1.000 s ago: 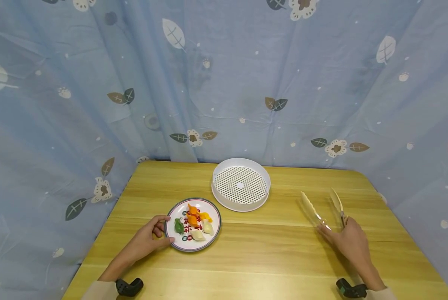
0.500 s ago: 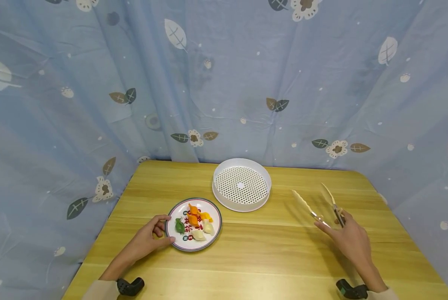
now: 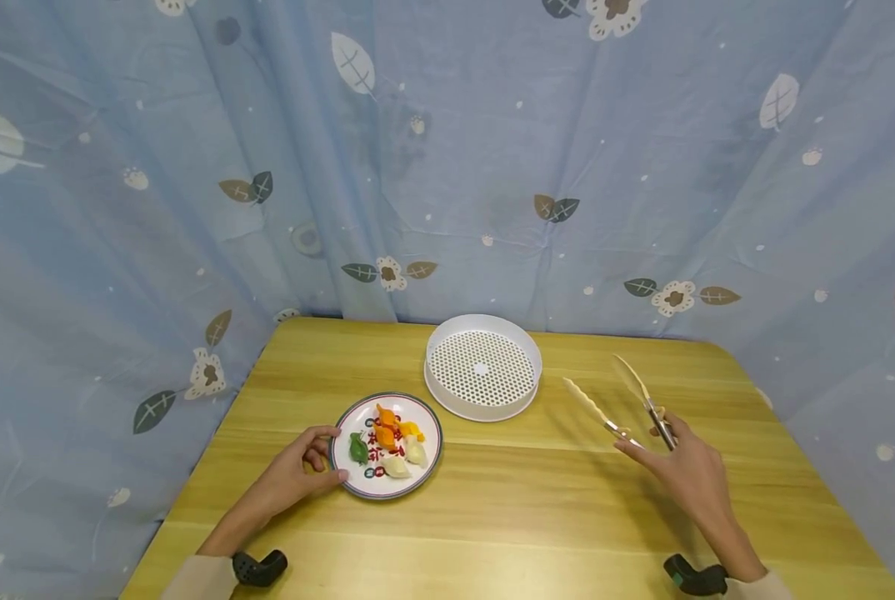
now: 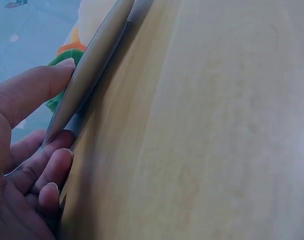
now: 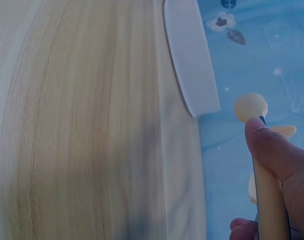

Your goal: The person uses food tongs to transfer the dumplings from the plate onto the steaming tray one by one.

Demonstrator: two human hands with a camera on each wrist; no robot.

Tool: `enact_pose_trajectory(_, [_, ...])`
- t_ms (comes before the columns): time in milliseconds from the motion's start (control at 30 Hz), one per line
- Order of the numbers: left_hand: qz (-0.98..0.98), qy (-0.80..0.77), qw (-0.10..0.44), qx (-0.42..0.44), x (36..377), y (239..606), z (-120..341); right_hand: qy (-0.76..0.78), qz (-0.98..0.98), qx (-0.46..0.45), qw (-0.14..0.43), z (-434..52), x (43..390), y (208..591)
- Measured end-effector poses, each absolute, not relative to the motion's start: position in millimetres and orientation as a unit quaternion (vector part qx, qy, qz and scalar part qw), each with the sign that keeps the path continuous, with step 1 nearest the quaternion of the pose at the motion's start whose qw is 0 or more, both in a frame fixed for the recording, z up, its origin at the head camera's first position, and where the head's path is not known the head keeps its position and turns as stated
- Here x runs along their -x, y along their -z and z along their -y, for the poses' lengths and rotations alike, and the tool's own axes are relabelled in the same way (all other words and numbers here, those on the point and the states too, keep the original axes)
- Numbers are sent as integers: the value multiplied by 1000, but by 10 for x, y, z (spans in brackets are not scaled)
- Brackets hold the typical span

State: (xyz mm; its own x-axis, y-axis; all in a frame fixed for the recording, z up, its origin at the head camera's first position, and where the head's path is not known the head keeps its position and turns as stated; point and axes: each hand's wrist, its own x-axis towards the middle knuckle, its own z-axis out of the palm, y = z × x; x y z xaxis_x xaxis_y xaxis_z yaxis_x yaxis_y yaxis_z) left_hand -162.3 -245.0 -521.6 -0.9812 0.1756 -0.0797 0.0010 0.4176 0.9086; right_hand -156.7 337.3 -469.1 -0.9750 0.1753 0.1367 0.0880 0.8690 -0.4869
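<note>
gripping tongs (image 3: 618, 400) in right hand (image 3: 686, 469), left hand (image 3: 292, 477) pinching plate (image 3: 427, 415) rim (red print unreadable)

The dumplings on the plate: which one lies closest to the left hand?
The green dumpling, the only green one. It sits at the plate's left side, beside the fingers of the left hand gripping the rim; the orange and pale ones lie further right.

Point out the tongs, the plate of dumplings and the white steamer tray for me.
tongs (image 3: 596, 407), head view, on the left arm of the pair.
plate (image 3: 432, 429), head view, on its right rim.
steamer tray (image 3: 481, 407), head view, on its near outer wall.
</note>
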Motion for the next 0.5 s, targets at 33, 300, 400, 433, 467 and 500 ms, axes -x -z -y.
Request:
enact_pose_trajectory(33, [-836,-540,82,-53,1623,5221,2454,-246,963,65,89,-3359,1567,4685])
enact_pose_trajectory(300, [-840,-535,75,-48,1627,5233,2450,-262,961,45,77,-3239,1567,4592])
enact_pose_trajectory(400, [-842,-532,72,-49,1622,5223,2446,-274,958,30,79,-3183,1546,4580])
enact_pose_trajectory(433, [-842,-533,72,-49,1623,5222,2445,-273,958,25,80,-3165,1543,4569])
enact_pose_trajectory(467, [-842,-533,72,-49,1624,5222,2445,-270,959,21,79,-3148,1542,4557])
enact_pose_trajectory(500, [-841,-534,73,-50,1625,5221,2445,-265,961,16,79,-3133,1541,4546])
